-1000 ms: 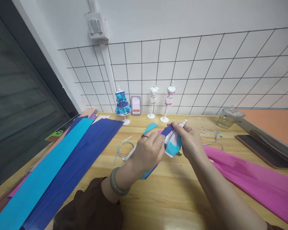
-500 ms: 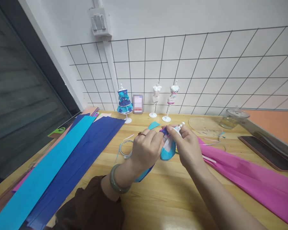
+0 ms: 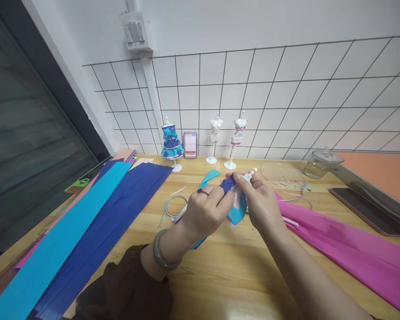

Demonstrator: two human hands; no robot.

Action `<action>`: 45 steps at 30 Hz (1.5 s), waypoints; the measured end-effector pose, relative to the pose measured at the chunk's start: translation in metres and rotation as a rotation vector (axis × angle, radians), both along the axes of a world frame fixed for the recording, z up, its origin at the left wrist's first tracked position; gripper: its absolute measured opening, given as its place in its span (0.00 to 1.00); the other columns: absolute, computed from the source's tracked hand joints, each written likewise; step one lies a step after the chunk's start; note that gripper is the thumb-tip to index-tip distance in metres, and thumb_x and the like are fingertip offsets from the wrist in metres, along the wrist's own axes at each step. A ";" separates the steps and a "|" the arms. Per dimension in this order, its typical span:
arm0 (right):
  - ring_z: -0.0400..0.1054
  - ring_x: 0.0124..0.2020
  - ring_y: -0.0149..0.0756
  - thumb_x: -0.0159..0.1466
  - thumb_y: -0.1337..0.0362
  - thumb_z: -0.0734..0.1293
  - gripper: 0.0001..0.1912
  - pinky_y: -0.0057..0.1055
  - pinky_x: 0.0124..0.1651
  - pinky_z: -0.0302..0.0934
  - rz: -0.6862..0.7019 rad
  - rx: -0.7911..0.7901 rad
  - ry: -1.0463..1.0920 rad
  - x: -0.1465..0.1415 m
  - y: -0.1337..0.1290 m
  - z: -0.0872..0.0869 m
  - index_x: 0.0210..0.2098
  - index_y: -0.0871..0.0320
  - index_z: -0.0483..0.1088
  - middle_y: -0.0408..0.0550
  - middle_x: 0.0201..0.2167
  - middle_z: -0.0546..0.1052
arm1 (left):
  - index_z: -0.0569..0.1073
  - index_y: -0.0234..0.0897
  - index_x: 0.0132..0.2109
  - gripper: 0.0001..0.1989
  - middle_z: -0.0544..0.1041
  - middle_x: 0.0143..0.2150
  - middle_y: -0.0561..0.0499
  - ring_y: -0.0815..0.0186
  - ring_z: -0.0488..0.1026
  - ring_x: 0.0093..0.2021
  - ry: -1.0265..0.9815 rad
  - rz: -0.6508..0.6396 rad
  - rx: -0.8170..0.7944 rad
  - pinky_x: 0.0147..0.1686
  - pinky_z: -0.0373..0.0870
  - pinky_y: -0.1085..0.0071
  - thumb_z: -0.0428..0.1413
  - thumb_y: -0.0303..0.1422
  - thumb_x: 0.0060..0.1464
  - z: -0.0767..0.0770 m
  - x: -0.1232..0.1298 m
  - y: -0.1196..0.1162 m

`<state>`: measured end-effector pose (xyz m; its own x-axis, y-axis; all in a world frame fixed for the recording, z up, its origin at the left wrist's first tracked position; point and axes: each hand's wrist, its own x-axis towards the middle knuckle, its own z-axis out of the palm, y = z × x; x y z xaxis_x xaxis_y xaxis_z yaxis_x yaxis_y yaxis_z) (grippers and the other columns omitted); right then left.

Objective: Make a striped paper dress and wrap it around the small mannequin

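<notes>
Tilted over the table, a small white mannequin (image 3: 249,177) lies in the grip of my right hand (image 3: 262,200), its neck knob poking out past the fingers. My right thumb presses near its upper body. Blue and turquoise crepe paper (image 3: 237,212) hangs round the mannequin between both hands. The fingers of my left hand (image 3: 206,208) are closed on a dark blue part of that paper (image 3: 228,183). A turquoise paper scrap (image 3: 210,176) shows just behind my left hand. What lies under my left fingers is partly hidden.
Behind stand a mannequin in a blue dress (image 3: 172,142), a phone (image 3: 190,145) and two white mannequins (image 3: 214,133). Blue paper sheets (image 3: 120,209) lie left, pink paper (image 3: 333,235) right. A tape roll (image 3: 175,206), a glass lidded pot (image 3: 316,165) and a dark phone (image 3: 366,210) also lie around.
My left hand has turned slightly and shifted right, and more dark blue paper shows above its fingers. My right hand keeps its hold on the mannequin. The view has moved a little.
</notes>
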<state>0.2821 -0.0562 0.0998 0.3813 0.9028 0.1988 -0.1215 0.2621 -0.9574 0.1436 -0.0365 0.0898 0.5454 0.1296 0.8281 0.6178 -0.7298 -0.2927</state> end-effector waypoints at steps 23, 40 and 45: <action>0.74 0.31 0.39 0.56 0.54 0.71 0.15 0.34 0.33 0.69 0.036 0.083 0.069 0.039 0.004 0.016 0.36 0.58 0.75 0.50 0.32 0.79 | 0.68 0.37 0.35 0.10 0.72 0.30 0.50 0.64 0.68 0.33 -0.272 -0.268 -0.519 0.33 0.64 0.66 0.57 0.39 0.53 0.009 0.005 -0.005; 0.71 0.32 0.34 0.56 0.55 0.71 0.13 0.31 0.34 0.66 0.206 0.032 -0.053 0.031 -0.009 0.022 0.36 0.57 0.74 0.50 0.42 0.77 | 0.68 0.38 0.32 0.08 0.70 0.28 0.53 0.67 0.67 0.32 -0.446 -0.372 -0.757 0.37 0.66 0.66 0.58 0.36 0.53 0.018 -0.001 -0.008; 0.70 0.41 0.37 0.58 0.55 0.69 0.11 0.31 0.39 0.66 0.288 0.067 -0.181 0.019 -0.018 0.025 0.35 0.56 0.72 0.49 0.49 0.74 | 0.65 0.39 0.46 0.21 0.73 0.47 0.45 0.61 0.71 0.48 -0.591 -0.545 -1.267 0.47 0.68 0.61 0.63 0.36 0.46 0.018 0.000 -0.004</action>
<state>0.3008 -0.0737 0.1251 0.0662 0.9509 0.3023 -0.0291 0.3047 -0.9520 0.1436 -0.0405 0.1083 0.3978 0.8064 0.4376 -0.0057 -0.4748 0.8801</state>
